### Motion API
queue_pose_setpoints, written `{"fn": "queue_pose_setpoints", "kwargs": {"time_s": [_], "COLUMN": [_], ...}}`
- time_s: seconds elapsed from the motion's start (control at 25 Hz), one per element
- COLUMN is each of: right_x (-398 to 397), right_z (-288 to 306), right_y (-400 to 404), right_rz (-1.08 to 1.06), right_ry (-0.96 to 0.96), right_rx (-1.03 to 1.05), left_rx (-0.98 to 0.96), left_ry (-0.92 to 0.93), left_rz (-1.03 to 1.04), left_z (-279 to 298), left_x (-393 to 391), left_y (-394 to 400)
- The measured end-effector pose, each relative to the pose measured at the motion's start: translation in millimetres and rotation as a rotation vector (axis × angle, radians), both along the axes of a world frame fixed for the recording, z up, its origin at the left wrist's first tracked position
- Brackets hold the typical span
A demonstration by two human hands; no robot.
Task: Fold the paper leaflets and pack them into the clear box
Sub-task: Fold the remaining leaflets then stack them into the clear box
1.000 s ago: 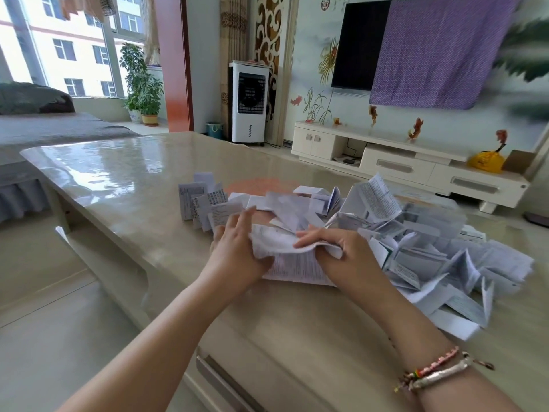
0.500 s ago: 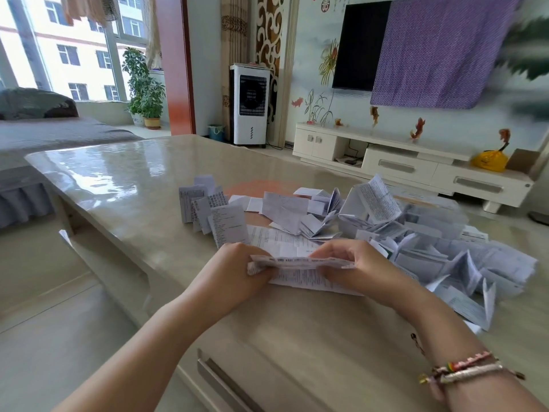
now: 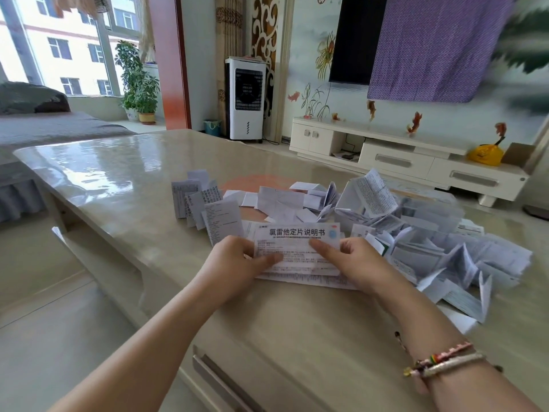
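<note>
1. A loose pile of leaflets [image 3: 421,242] crowded the table [image 3: 118,185] right behind the hands; a few folded ones [image 3: 205,203] stood to the left.
2. Two hands, one leaflet [image 3: 297,248]: left hand [image 3: 237,263] and right hand [image 3: 359,263] each pinched an end, thumbs on top.
3. Too many loose leaflets to count; small print unreadable.

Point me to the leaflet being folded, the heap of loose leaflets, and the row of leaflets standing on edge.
leaflet [image 3: 297,233]: head view, its printed title strip.
heap of loose leaflets [image 3: 430,248]: head view, middle of the heap.
standing leaflets [image 3: 193,200]: head view, a middle sheet's face.
</note>
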State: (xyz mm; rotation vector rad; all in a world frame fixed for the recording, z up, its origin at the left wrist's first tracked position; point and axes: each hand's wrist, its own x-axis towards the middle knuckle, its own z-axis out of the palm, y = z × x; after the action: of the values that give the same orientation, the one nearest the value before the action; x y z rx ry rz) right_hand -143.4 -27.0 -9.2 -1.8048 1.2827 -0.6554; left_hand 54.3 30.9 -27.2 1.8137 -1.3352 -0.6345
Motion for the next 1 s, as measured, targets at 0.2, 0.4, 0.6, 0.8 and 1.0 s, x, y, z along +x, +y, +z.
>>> {"fn": "queue_pose_setpoints", "kwargs": {"time_s": [0.2, 0.4, 0.6, 0.8, 1.0], "right_x": [8.8, 16.0, 19.2, 20.7, 23.2], "right_z": [-18.0, -23.6, -27.8, -27.0, -24.1], "right_y": [-6.8, -2.2, -6.4, -7.2, -7.0], "right_rz": [-0.139, -0.206, -0.237, -0.237, -0.242], "right_ry": [0.374, 0.553, 0.575, 0.604, 0.660], "right_rx": [-0.244, -0.438, -0.480, -0.480, -0.476], "left_rx": [0.072, 0.139, 0.183, 0.220, 0.242], "left_ry": [-0.280, -0.557, -0.677, -0.763, -0.789], "left_rz": [0.143, 0.159, 0.146, 0.142, 0.149], "left_z": [-5.5, -6.5, -3.5, -0.2, 1.5], "left_x": [-15.4, -25.3, -24.8, -25.0, -27.6], "left_y": [0.1, -0.5, -4.7, -9.5, -8.1]}}
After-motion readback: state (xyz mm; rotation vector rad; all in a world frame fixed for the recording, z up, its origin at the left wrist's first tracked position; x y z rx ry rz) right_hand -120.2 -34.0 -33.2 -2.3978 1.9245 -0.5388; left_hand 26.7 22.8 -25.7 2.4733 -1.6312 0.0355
